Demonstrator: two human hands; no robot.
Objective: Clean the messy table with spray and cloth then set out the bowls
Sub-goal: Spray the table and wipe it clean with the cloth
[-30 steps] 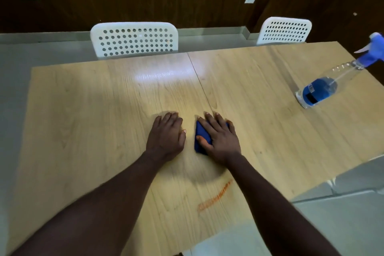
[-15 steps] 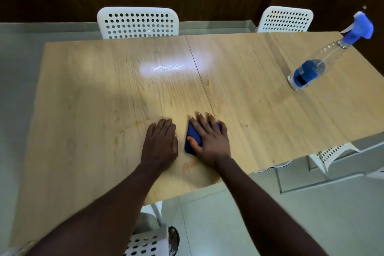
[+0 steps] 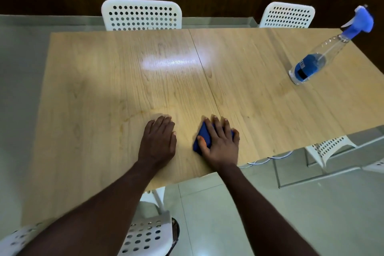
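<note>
Head view: our right hand [image 3: 222,143] presses the cloth [image 3: 204,135] flat, left hand [image 3: 159,141] flat on the worktop [image 3: 104,68]. We wipe firmly across the faint arc [image 3: 136,115], perhaps residue.

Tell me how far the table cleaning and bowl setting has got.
Spraying looks done: the spray bottle stands aside on the table. Wiping is in hand: the right hand presses the blue cloth, left hand flat alongside. Outstanding: a faint smear shows, and no bowls are in view.
</note>
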